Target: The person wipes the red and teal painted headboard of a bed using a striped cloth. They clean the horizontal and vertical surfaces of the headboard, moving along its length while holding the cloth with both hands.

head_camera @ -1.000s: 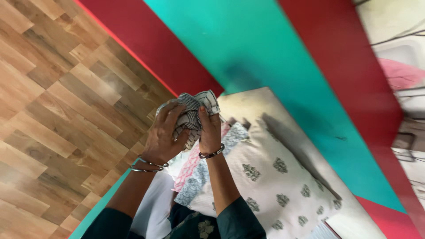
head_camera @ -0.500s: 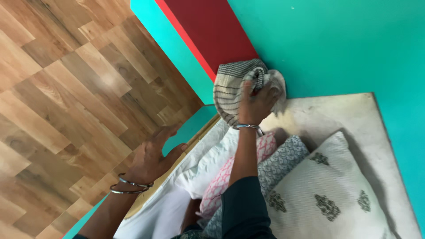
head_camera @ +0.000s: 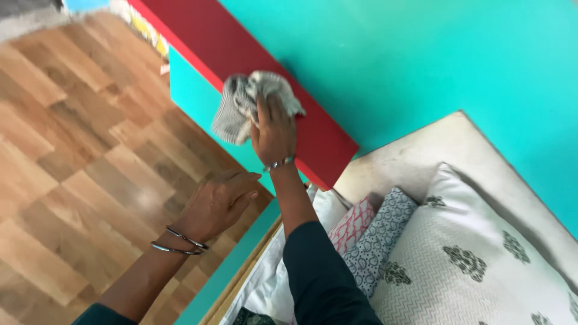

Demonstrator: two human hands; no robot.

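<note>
My right hand (head_camera: 274, 131) grips a crumpled grey-and-white striped cloth (head_camera: 238, 102) and presses it against a red panel (head_camera: 229, 48) set on the teal wall (head_camera: 421, 54). A metal bangle circles that wrist. My left hand (head_camera: 217, 204) hangs lower, over the wooden floor (head_camera: 66, 174), fingers apart and holding nothing, with two bangles on its wrist. Both arms wear dark sleeves.
Below the hands lies a cream mattress (head_camera: 415, 159) with a stack of cushions: a large white one with dark motifs (head_camera: 469, 265), a grey patterned one (head_camera: 376, 241), a pink patterned one (head_camera: 352, 222) and a plain white one (head_camera: 328, 207). A teal bed frame edge (head_camera: 232, 271) borders the floor.
My left hand let go of the cloth and dropped away. My right hand carried the cloth up from the wall corner onto the red panel.
</note>
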